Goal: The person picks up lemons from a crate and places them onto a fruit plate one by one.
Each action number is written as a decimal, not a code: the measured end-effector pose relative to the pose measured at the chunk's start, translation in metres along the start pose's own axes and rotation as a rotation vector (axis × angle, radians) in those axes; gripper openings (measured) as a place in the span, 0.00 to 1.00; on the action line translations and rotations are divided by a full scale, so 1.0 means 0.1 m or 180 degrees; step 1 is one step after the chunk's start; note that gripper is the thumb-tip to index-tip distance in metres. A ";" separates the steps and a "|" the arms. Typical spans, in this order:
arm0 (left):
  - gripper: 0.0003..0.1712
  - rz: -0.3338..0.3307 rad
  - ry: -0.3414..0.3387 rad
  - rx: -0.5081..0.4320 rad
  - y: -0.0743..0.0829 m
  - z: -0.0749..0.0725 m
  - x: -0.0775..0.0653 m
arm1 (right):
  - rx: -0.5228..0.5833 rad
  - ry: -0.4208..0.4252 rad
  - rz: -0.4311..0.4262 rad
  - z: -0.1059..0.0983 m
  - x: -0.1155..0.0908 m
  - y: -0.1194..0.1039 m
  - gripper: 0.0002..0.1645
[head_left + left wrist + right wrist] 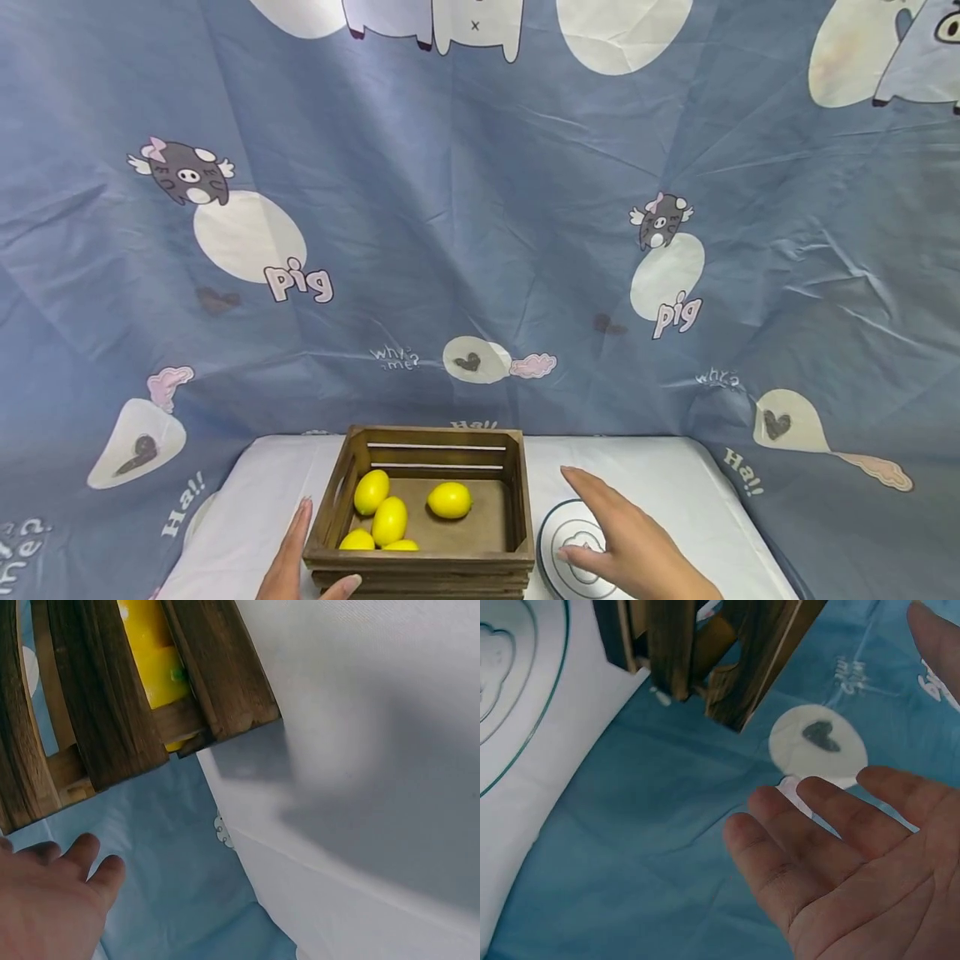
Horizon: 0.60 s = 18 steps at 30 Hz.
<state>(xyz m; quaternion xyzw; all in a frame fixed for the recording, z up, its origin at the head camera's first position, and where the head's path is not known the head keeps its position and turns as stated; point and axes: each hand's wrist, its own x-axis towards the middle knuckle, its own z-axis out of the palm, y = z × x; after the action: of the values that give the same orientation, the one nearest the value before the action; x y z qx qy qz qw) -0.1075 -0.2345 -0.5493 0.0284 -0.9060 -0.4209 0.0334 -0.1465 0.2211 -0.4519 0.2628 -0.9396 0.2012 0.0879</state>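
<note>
A brown slatted wooden crate (420, 565) stands on the white table, with several yellow lemons (450, 500) lying inside it. At the crate's near left corner is my left hand (288, 567), its fingers extended and holding nothing; in the left wrist view the hand (52, 904) appears apart from the slats. My right hand (630, 537) hovers to the right of the crate, above a white plate (551, 533) with dark ring lines. Its thumb and fingers are spread wide, and the palm (885, 900) shows bare in the right wrist view.
White cloth covers the table (660, 475). Behind and at both sides hangs a blue curtain (480, 250) printed with pigs and words. The plate sits close beside the crate's right side.
</note>
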 end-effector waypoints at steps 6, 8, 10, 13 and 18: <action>0.71 0.0290 0.0208 0.0008 0.07 0.08 0.01 | 0.0059 -0.0067 -0.0079 -0.02 0.12 -0.09 0.55; 0.66 0.0485 0.0337 0.0030 0.08 0.10 0.01 | 0.0106 -0.0133 -0.0118 -0.03 0.18 -0.13 0.55; 0.59 0.0585 0.0409 0.0086 0.09 0.12 0.01 | 0.0139 -0.0195 -0.0190 -0.04 0.23 -0.18 0.54; 0.49 0.0517 0.0373 0.0135 0.12 0.11 0.02 | 0.0144 -0.0277 -0.0306 -0.05 0.31 -0.24 0.53; 0.43 0.0476 0.0438 0.0296 0.13 0.11 0.01 | 0.0187 -0.0394 -0.0479 -0.04 0.45 -0.35 0.51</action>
<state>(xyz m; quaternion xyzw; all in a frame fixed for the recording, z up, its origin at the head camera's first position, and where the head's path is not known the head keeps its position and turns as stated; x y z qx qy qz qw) -0.1100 -0.2177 -0.5463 -0.0089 -0.9198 -0.3718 0.1255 -0.1654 0.1750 -0.4245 0.3470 -0.9145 0.2049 0.0369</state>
